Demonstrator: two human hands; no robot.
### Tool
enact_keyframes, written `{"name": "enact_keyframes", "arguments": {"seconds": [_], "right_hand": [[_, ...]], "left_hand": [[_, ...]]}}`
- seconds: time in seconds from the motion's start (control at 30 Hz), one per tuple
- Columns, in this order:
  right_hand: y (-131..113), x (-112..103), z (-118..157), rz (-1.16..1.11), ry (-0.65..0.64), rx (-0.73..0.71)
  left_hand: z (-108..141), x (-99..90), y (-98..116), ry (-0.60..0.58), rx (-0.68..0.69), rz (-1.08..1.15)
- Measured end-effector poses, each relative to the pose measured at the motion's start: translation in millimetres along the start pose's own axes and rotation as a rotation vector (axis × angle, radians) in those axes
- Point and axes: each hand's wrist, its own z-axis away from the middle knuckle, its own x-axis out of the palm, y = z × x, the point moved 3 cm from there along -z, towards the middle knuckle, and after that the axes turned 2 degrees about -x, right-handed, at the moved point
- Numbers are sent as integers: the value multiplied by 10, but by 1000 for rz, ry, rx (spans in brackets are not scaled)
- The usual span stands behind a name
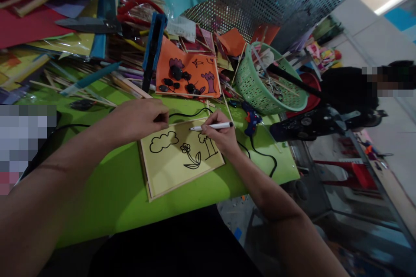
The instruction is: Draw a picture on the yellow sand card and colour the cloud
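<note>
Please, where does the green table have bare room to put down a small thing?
Bare green table shows between the left forearm and the framed yellow sheet, and in a strip along the sheet's edge nearest the lap. Beyond the sheet it is crowded, with the orange picture, green basket and glue gun.

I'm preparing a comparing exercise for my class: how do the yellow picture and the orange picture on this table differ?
The yellow picture is drawn in black outline; the orange picture has purple-filled shapes. Dark glossy pieces lie on the orange picture, none on the yellow. Both have thin wooden strips along edges.
</note>
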Motion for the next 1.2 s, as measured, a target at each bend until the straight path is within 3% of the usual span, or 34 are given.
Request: {"name": "enact_keyframes", "arguments": {"seconds": [1.2], "right_hand": [[-73, 6, -7, 14, 29, -2]], "left_hand": [[10, -3, -10, 5, 21, 17]]}}
